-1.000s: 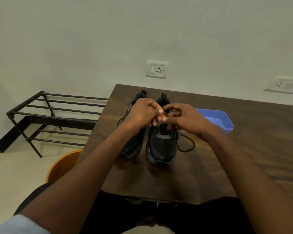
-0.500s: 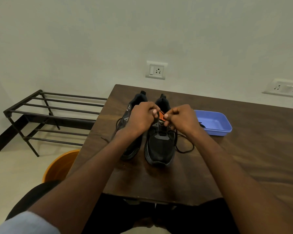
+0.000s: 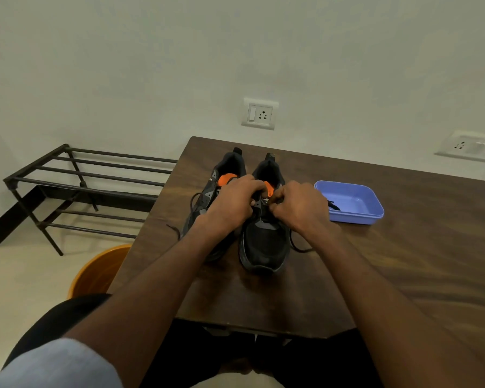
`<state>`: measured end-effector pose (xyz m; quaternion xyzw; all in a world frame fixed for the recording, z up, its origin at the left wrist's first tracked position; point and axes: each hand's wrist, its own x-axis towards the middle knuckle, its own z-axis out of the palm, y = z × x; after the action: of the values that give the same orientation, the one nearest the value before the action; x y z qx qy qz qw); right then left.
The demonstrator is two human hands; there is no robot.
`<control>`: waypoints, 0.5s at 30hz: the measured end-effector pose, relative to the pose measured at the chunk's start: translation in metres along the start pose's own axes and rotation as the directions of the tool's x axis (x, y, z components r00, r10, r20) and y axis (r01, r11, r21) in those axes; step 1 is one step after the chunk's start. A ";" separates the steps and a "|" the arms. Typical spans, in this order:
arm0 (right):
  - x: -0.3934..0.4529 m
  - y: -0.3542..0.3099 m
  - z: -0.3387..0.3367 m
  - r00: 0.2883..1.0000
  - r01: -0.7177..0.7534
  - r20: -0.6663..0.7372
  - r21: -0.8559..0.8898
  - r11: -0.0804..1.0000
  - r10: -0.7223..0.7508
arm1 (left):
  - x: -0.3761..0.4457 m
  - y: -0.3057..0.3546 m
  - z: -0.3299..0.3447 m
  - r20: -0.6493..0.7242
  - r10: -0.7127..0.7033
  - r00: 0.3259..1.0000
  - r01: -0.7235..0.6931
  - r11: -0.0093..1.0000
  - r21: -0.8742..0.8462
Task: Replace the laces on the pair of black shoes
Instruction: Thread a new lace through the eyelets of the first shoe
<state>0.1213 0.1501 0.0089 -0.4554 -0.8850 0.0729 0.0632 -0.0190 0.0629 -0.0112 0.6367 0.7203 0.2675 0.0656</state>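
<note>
Two black shoes with orange insoles stand side by side on the brown wooden table, toes toward me. My left hand and my right hand are both over the lacing area of the right shoe, fingers curled and pinching its black lace near the tongue. A loop of that lace trails onto the table at the shoe's right side. The left shoe is partly hidden behind my left hand and wrist; a loose lace end lies at its left.
A blue plastic tray holding a dark lace stands right of the shoes. An orange bucket sits on the floor left of the table. A black metal rack stands against the wall at left.
Both hands stayed on the right shoe's lacing but drew slightly apart, and the orange insoles show more behind them. The view shifted a little.
</note>
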 end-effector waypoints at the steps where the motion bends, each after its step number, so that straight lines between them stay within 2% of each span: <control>1: 0.000 -0.001 0.001 1.000 -0.009 -0.002 -0.009 1.000 0.009 | 0.000 0.001 0.000 -0.003 0.005 1.000 -0.005 1.000 -0.003; 5: -0.001 -0.005 0.006 1.000 -0.020 -0.012 -0.012 1.000 0.020 | -0.001 -0.001 0.001 0.002 0.026 1.000 -0.026 1.000 -0.008; 11: -0.001 0.003 0.010 0.997 -0.002 0.079 0.284 0.959 -0.021 | -0.004 0.002 -0.002 0.019 0.016 1.000 -0.014 0.997 -0.079; 15: -0.002 0.001 0.014 0.996 -0.017 0.089 0.332 0.943 -0.014 | -0.006 0.003 -0.003 0.033 -0.018 0.999 0.022 0.991 -0.134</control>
<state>0.1207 0.1482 -0.0053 -0.4352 -0.8617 0.2414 0.0992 -0.0164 0.0561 -0.0089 0.6278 0.7058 0.3045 0.1225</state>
